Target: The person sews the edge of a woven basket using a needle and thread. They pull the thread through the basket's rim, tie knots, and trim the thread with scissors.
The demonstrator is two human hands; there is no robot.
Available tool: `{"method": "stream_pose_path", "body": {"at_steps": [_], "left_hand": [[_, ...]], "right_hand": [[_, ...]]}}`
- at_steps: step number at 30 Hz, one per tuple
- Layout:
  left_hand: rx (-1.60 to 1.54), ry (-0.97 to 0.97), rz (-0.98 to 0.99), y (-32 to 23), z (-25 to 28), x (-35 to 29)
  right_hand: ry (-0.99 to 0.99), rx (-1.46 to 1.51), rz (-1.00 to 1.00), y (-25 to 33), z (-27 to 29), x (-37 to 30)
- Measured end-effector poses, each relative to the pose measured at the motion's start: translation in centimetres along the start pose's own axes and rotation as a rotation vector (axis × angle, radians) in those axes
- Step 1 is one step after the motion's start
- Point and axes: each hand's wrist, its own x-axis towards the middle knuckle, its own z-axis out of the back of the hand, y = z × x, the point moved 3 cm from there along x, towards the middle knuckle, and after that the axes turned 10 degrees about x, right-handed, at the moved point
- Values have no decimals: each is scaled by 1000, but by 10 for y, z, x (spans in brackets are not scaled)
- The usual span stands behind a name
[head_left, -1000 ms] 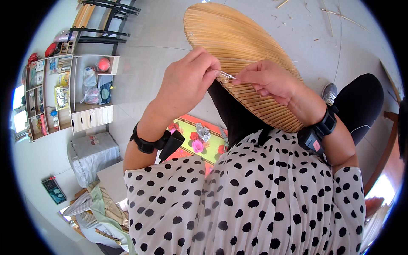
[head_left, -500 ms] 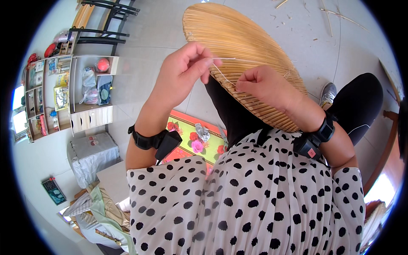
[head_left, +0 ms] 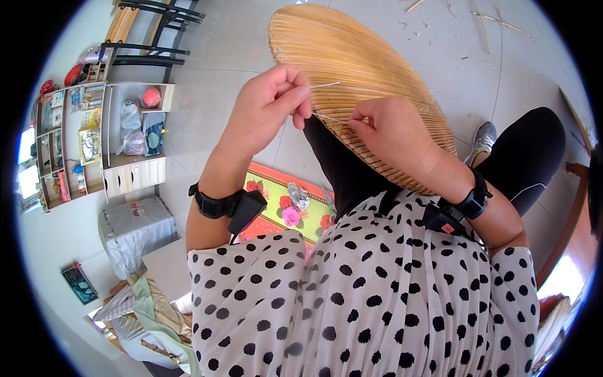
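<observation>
A large round panel of thin tan stalks [head_left: 352,50], laid side by side, rests tilted over my lap. My left hand [head_left: 270,107] is closed in a pinch on a thin white string [head_left: 330,117], just above the panel's near left edge. A short end of that string sticks out past the left fingertips over the stalks. Across a small gap, my right hand [head_left: 396,129] pinches the string at the panel's near rim. The stretch between the hands runs nearly straight. Where the string meets the panel is hidden behind the right fingers.
A flowered red-and-yellow surface [head_left: 270,217] with crumpled silver foil [head_left: 298,196] lies below my left forearm. Stalk scraps [head_left: 502,22] are strewn on the tiled floor at far right. Shelves [head_left: 107,135] and black metal frames [head_left: 151,60] stand at left.
My right hand has shifted slightly right, and the string between the hands has gone from slanting steeply to nearly level. The left hand has barely moved.
</observation>
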Motion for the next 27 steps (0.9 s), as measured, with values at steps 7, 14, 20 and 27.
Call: {"method": "stream_pose_path", "body": {"at_steps": [7, 14, 20, 27], "left_hand": [[37, -12, 3, 2, 2, -8], [53, -11, -90, -12, 1, -14], [163, -34, -157, -18, -9, -15], [681, -119, -163, -26, -22, 7]], "right_hand": [[7, -69, 58, 0, 2, -1], [40, 5, 77, -6, 7, -1], [33, 67, 75, 1, 15, -1], [-25, 43, 238, 15, 14, -1]]}}
